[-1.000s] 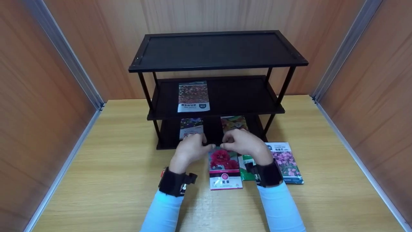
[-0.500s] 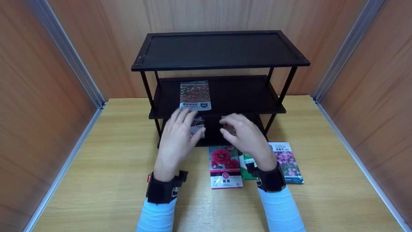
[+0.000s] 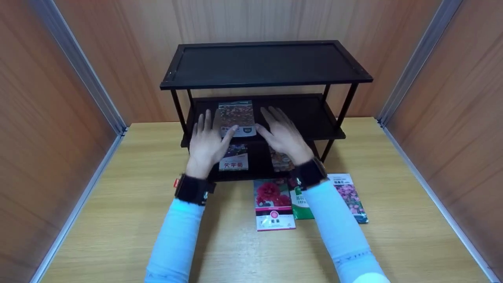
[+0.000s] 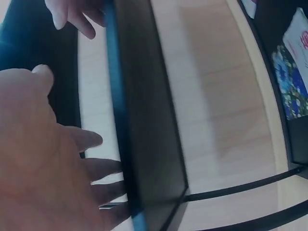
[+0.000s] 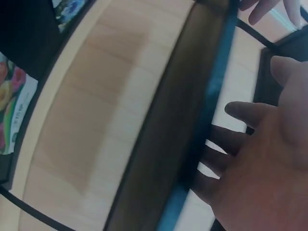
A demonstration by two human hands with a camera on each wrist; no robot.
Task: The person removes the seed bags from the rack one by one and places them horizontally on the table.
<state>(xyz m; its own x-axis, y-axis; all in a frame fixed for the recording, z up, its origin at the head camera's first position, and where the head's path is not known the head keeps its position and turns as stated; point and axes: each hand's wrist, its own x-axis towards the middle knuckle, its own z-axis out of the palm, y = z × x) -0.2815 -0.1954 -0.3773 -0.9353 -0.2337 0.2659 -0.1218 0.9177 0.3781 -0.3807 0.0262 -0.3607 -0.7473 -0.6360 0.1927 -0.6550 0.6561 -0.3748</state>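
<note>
The left hand (image 3: 206, 147) and right hand (image 3: 284, 136) are extending their fingers, released and holding nothing, at the black 3-tier rack's middle shelf (image 3: 302, 114); whether they are touching it, I cannot tell. Between them, a flower seed packet (image 3: 237, 110) is lying on that shelf's left half. Below, a cornflower packet (image 3: 234, 162) is lying on the bottom shelf's left.

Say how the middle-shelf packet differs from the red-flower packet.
The shelf packet lies on the middle shelf; the red-flower packet in front of the rack. The shelf packet shows many small blooms; the red-flower packet, a few large ones. In the head view, the left hand overlaps the shelf packet but not the red-flower packet. Both show flowers above whitish lower parts.
</note>
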